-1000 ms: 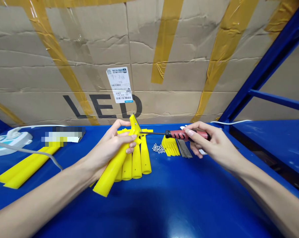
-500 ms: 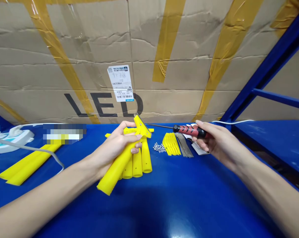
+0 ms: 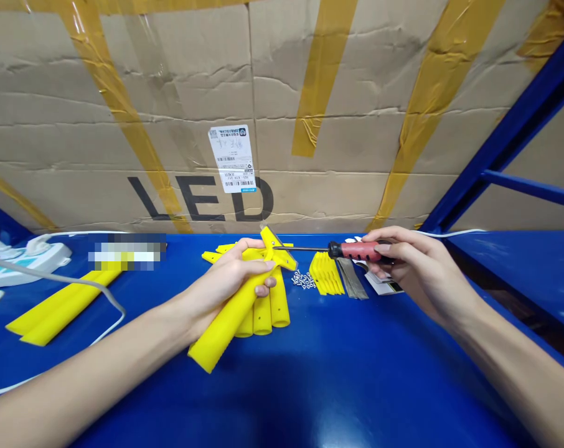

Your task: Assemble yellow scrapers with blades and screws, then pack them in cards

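Observation:
My left hand (image 3: 228, 277) is wrapped round the handle of a yellow plastic scraper (image 3: 220, 336), its wide head tilted up and away with a thin clear-looking strip along the edge. In my right hand (image 3: 417, 267) is a screwdriver (image 3: 363, 251) with a red and black grip, held level and pointing left. Its tip meets the middle of the scraper's head, near the neck; whether it sits in a screw I cannot tell. Beneath the left hand lie several more yellow scraper handles (image 3: 279, 305) side by side on the blue table (image 3: 338, 373).
Small silver screws and nuts (image 3: 303, 280) lie beside a row of yellow plates (image 3: 327, 274). Dark metal strips (image 3: 353, 279) and white papers (image 3: 382, 286) follow to the right. A power strip (image 3: 39, 264), cable and two yellow scrapers (image 3: 71, 302) are left; a cardboard box (image 3: 193, 74) stands behind.
The screwdriver's tip has come from the scraper head's right edge onto its middle. Both hands have shifted slightly, and the whole view has moved a little.

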`<state>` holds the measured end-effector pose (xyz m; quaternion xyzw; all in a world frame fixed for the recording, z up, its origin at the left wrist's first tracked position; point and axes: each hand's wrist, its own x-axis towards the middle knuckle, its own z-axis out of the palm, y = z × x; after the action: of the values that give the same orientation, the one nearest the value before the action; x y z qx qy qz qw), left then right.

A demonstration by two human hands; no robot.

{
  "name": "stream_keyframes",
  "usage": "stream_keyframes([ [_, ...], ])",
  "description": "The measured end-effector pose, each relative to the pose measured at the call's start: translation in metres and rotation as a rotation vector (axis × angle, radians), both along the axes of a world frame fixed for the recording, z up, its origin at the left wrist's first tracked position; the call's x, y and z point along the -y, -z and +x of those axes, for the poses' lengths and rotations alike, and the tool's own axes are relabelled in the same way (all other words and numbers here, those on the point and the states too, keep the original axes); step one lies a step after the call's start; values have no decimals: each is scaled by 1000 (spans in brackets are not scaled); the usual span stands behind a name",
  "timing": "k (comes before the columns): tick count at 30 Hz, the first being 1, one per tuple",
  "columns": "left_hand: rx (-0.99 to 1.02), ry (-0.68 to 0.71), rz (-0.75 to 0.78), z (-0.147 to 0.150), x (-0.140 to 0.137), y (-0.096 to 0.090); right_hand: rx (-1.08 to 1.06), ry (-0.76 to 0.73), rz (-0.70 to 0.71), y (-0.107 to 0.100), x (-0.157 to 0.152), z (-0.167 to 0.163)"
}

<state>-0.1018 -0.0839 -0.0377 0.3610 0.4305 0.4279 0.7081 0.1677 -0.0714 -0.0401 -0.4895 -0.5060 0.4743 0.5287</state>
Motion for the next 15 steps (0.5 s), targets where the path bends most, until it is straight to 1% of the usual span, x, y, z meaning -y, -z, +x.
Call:
stream_keyframes([
  [6, -11, 6, 14, -1, -1, 1, -18, 28, 33, 2, -3, 1],
  [11, -30, 18, 14, 1, 1, -1, 18, 16, 43, 5, -3, 5],
  [13, -30, 15, 14, 1, 1, -1, 63, -5, 78, 7, -4, 9],
  [15, -28, 6, 23, 1, 0, 0, 149, -39, 153, 9, -5, 14],
])
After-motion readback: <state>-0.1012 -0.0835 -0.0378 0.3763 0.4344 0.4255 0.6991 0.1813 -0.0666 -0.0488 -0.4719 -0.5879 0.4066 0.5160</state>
